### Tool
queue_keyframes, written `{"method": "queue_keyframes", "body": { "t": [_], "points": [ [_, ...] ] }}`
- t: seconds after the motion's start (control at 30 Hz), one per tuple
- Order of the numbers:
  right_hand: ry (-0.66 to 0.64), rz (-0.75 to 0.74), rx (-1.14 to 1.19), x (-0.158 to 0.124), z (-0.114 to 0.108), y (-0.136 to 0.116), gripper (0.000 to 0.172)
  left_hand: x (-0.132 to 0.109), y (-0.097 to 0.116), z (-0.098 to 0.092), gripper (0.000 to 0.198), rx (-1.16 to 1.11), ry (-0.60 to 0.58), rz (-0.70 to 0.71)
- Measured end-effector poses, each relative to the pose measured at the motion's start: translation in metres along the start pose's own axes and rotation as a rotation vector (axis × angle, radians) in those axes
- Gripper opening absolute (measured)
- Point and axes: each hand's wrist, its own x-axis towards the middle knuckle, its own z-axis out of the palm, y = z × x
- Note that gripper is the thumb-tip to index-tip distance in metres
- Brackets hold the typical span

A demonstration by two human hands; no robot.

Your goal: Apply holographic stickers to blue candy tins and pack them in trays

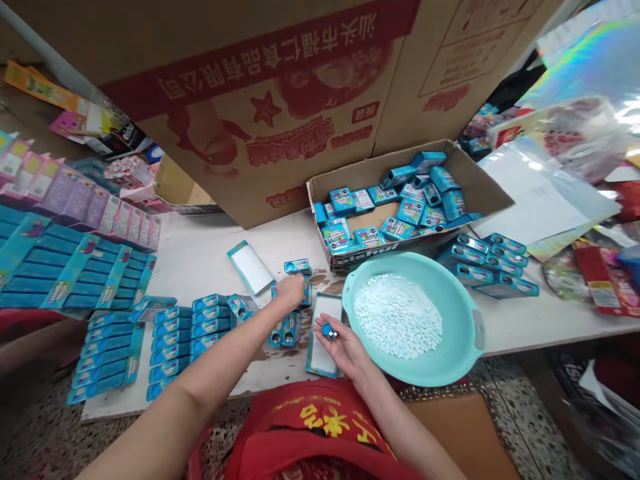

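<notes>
While the left arm stretches out across the white table (200, 260), the left hand (291, 291) is down on a blue box (306, 292), fingers folded over its near end and closed on it. A second box of the same kind (298, 267) sits just beyond it, untouched. The right hand (344, 348) is nearer the body, palm up, and its fingertips pinch a small blue piece (329, 330) over a flat white tray (320, 360) lying on the table edge. The two hands are apart, with the left farther out and the right just beside the teal basin (440, 360). That basin hangs partly over the table's front edge and holds a heap of white tablets (397, 317). Behind it stands an open cardboard box (480, 187) half full of little blue boxes (400, 213), and behind that leans a big carton (250, 100) printed in red. More blue packs (487, 263) lie in a row to the right of the open box. On the left, filled boxes are lined up in neat rows (200, 327), a pair (285, 330) stands between the arms, and another tray (250, 268) lies tilted farther out. A red cloth (320, 420) with yellow characters covers the lap.
</notes>
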Motion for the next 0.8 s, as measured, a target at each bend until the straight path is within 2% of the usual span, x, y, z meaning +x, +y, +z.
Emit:
{"method": "queue_keyframes", "body": {
  "t": [0.1, 0.2, 0.3, 0.4, 0.53, 0.6, 0.67, 0.73, 0.8],
  "points": [
    [0.003, 0.015, -0.002, -0.002, 0.002, -0.005, 0.025, -0.008, -0.005, -0.002, 0.032, 0.046, 0.054, 0.057],
    [-0.004, 0.007, -0.030, -0.003, 0.006, -0.006, 0.026, -0.027, -0.014, 0.004, 0.032, 0.029, 0.115, 0.121],
    [-0.035, 0.008, -0.082, -0.004, 0.011, -0.001, 0.031, -0.055, -0.025, 0.024, 0.032, -0.118, 0.175, 0.322],
    [-0.099, 0.024, -0.125, -0.006, 0.015, 0.011, 0.034, -0.082, -0.034, 0.051, 0.025, -0.275, 0.114, 0.469],
    [-0.143, 0.133, -0.179, -0.009, 0.017, 0.027, 0.035, -0.099, -0.053, 0.077, 0.018, -0.499, 0.144, 0.394],
    [-0.127, 0.156, -0.198, -0.008, 0.016, 0.032, 0.035, -0.098, -0.065, 0.082, 0.014, -0.660, 0.168, 0.277],
    [-0.107, 0.169, -0.225, -0.007, 0.016, 0.035, 0.036, -0.095, -0.076, 0.084, 0.012, -0.794, 0.135, 0.157],
    [-0.094, 0.194, -0.264, -0.004, 0.017, 0.038, 0.038, -0.093, -0.082, 0.084, 0.012, -0.828, 0.080, 0.119],
    [-0.091, 0.205, -0.304, -0.002, 0.017, 0.040, 0.040, -0.093, -0.082, 0.083, 0.013, -0.759, 0.072, 0.162]
  ]
}}
